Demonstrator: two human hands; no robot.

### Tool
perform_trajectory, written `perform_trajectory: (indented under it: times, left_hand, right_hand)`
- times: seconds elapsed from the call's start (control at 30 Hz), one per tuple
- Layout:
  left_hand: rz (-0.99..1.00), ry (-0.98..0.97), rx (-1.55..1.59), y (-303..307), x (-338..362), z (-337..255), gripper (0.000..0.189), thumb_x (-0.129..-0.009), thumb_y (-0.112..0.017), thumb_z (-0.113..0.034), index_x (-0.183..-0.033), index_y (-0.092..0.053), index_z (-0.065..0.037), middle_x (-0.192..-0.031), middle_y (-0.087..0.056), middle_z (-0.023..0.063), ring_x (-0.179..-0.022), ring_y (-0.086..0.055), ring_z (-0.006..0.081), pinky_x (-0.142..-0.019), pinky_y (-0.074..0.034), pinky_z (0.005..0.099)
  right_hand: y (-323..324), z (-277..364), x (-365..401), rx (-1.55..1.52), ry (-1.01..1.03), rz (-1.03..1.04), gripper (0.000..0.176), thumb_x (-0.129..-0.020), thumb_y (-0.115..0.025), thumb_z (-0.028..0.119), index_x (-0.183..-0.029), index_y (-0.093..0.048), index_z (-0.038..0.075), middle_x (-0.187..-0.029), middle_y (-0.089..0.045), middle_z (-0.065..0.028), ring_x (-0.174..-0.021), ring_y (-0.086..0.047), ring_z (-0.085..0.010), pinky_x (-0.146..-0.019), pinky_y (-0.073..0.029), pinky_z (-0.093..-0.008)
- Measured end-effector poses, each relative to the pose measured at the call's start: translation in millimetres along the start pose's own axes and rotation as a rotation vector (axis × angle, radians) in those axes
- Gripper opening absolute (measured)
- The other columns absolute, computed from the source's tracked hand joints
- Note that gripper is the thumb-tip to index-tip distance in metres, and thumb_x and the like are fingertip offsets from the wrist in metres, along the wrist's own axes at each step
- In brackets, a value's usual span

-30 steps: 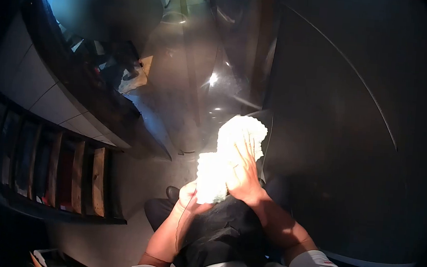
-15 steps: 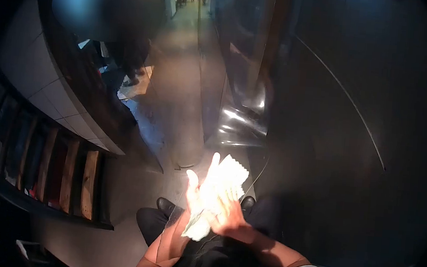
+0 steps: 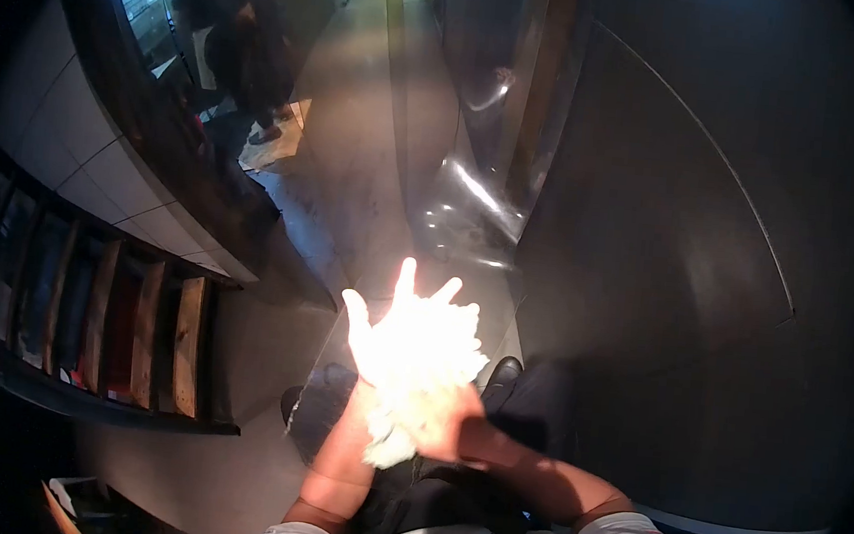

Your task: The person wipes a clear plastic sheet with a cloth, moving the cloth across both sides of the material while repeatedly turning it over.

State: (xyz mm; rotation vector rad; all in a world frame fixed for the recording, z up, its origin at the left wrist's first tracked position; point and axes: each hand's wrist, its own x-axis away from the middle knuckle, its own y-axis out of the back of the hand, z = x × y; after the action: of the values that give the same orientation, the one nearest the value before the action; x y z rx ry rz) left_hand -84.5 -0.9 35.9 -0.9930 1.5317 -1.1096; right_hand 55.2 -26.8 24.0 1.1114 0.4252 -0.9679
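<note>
In the head view a crumpled white cloth [image 3: 391,449] lies between my two hands, its lower end hanging out near the wrists. My left hand [image 3: 369,347] has its fingers spread and stretched out, palm against the cloth. Over it, my right hand [image 3: 444,411] presses the cloth onto the left palm. Bright light washes out most of the cloth and the fingers, so the edges between them are partly hidden.
A rack with wooden slats [image 3: 188,347] stands at the left below a tiled wall [image 3: 102,186]. To the right is a large dark panel [image 3: 666,286]. Shiny clear plastic [image 3: 471,215] hangs ahead. A person [image 3: 229,41] stands at upper left, beside a walkway [image 3: 364,111].
Both hands have shifted slightly left and up, the left fingers spreading wider. My right hand has slid over the cloth, bunching it against the left palm. The person ahead now shows more clearly.
</note>
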Motion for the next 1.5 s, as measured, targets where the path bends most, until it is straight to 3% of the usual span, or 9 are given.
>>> perform_trajectory:
  times: [0.3, 0.4, 0.6, 0.73, 0.83, 1.03, 1.23, 1.37, 1.5]
  left_hand:
    - [-0.145, 0.112, -0.084, -12.4, -15.6, 18.3, 0.084, -0.097, -0.032, -0.079, -0.156, -0.040, -0.020, -0.151, -0.048, 0.0237, -0.140, -0.043, 0.0484, -0.109, -0.035, 0.0719]
    - [-0.144, 0.073, -0.110, 4.5, -23.6, 10.2, 0.088, -0.094, -0.033, -0.083, -0.160, -0.033, -0.025, -0.159, -0.035, 0.0280, -0.143, -0.030, 0.0612, -0.107, -0.031, 0.0804]
    - [-0.188, 0.152, 0.147, 10.0, -28.5, 2.4, 0.100, -0.088, -0.037, -0.088, -0.164, -0.024, -0.025, -0.168, -0.016, 0.0267, -0.150, -0.024, 0.0546, -0.117, -0.024, 0.0729]
    - [0.172, 0.241, -0.018, 37.6, -65.3, -21.6, 0.106, -0.092, -0.040, -0.083, -0.154, -0.034, 0.003, -0.149, -0.050, 0.0293, -0.137, -0.048, 0.0506, -0.109, -0.037, 0.0699]
    - [-0.079, 0.078, -0.171, 7.0, -47.3, -30.6, 0.109, -0.091, -0.038, -0.084, -0.153, -0.038, 0.005, -0.152, -0.048, 0.0282, -0.134, -0.051, 0.0496, -0.108, -0.038, 0.0701]
    - [-0.194, 0.127, 0.052, 18.6, -31.5, -33.2, 0.111, -0.092, -0.039, -0.084, -0.155, -0.034, 0.008, -0.156, -0.043, 0.0287, -0.142, -0.045, 0.0445, -0.117, -0.032, 0.0630]
    - [-0.214, 0.188, -0.299, 38.5, -51.7, -37.8, 0.117, -0.087, -0.046, -0.088, -0.156, -0.031, 0.006, -0.160, -0.036, 0.0269, -0.136, -0.048, 0.0426, -0.109, -0.041, 0.0637]
    - [-0.822, -0.078, -0.521, 54.9, -71.5, -5.7, 0.109, -0.091, -0.044, -0.083, -0.156, -0.032, 0.004, -0.160, -0.036, 0.0257, -0.141, -0.044, 0.0426, -0.113, -0.034, 0.0665]
    - [-0.184, 0.087, 0.076, 46.3, -43.2, -14.2, 0.108, -0.092, -0.035, -0.085, -0.160, -0.029, -0.001, -0.162, -0.035, 0.0238, -0.145, -0.041, 0.0392, -0.121, -0.029, 0.0576]
  right_hand:
    - [20.6, -24.2, -55.7, -0.143, -0.521, 0.142, 0.044, -0.090, -0.064, 0.025, -0.122, -0.063, -0.005, -0.123, -0.063, -0.0276, -0.117, -0.057, -0.0468, -0.106, -0.042, -0.0557]
    - [4.2, 13.5, -26.2, -0.034, 0.003, 0.024, 0.041, -0.093, -0.060, 0.023, -0.122, -0.064, -0.005, -0.122, -0.061, -0.0304, -0.118, -0.054, -0.0531, -0.105, -0.041, -0.0623]
    - [16.6, -73.5, -0.2, -0.058, -0.431, 0.154, 0.045, -0.095, -0.058, 0.023, -0.132, -0.060, -0.003, -0.128, -0.061, -0.0263, -0.122, -0.058, -0.0423, -0.109, -0.044, -0.0509]
    - [16.2, -158.9, -25.8, -0.387, -0.621, -0.019, 0.047, -0.094, -0.061, 0.024, -0.135, -0.060, 0.000, -0.128, -0.062, -0.0274, -0.122, -0.059, -0.0441, -0.108, -0.046, -0.0469]
    - [51.4, -137.6, -71.4, -0.420, -0.769, 0.209, 0.046, -0.092, -0.064, 0.023, -0.135, -0.062, 0.006, -0.124, -0.064, -0.0252, -0.122, -0.060, -0.0428, -0.107, -0.047, -0.0470]
    - [-40.3, -121.8, -36.9, -0.250, -0.387, -0.192, 0.036, -0.087, -0.070, 0.022, -0.116, -0.064, 0.000, -0.113, -0.067, -0.0205, -0.113, -0.063, -0.0391, -0.098, -0.050, -0.0489]
    - [-46.0, -8.1, -20.1, -0.204, -0.060, 0.054, 0.037, -0.087, -0.068, 0.018, -0.117, -0.066, -0.004, -0.118, -0.067, -0.0243, -0.116, -0.062, -0.0397, -0.102, -0.047, -0.0508]
    - [-16.3, -4.9, -22.7, -0.164, -0.217, 0.202, 0.045, -0.089, -0.068, 0.027, -0.123, -0.065, -0.003, -0.125, -0.064, -0.0259, -0.122, -0.058, -0.0419, -0.107, -0.042, -0.0544]
    - [-6.2, -120.1, -24.3, -0.050, -0.452, 0.139, 0.055, -0.089, -0.070, 0.036, -0.129, -0.060, -0.001, -0.132, -0.061, -0.0252, -0.125, -0.058, -0.0424, -0.109, -0.042, -0.0533]
